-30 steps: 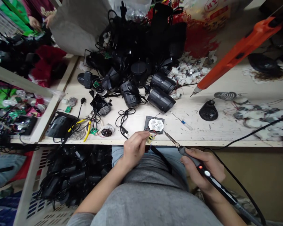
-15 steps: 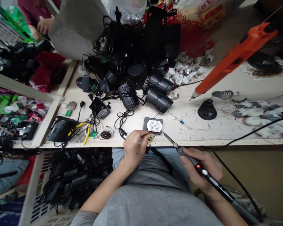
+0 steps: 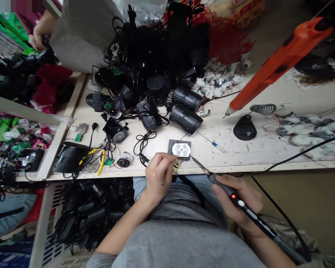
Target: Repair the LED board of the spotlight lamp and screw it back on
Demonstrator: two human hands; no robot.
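Note:
My right hand (image 3: 240,199) is closed around a soldering iron (image 3: 226,188) with a lit red display. The iron's tip points up and left, close to the lower right corner of a square black plate (image 3: 171,146). On that plate lies a white LED board (image 3: 181,150) with several round lenses. At the board's lower edge, the fingers of my left hand (image 3: 159,173) pinch together on a thin red wire (image 3: 179,158). Just below, a small yellowish part (image 3: 175,168) with wires is partly hidden by the fingers.
Black cylindrical housings (image 3: 186,119) and cords crowd behind the board. An orange electric screwdriver (image 3: 279,67) hangs at right, above a black stand (image 3: 245,128). A blue-tipped screwdriver (image 3: 212,142) lies on the bench (image 3: 257,156). Another person's hand (image 3: 41,31) shows at upper left.
My left fingers have shifted slightly and curl more over the board's lower edge. The soldering iron stays nearly in place, its tip still beside the plate. The camera view has shifted a little.

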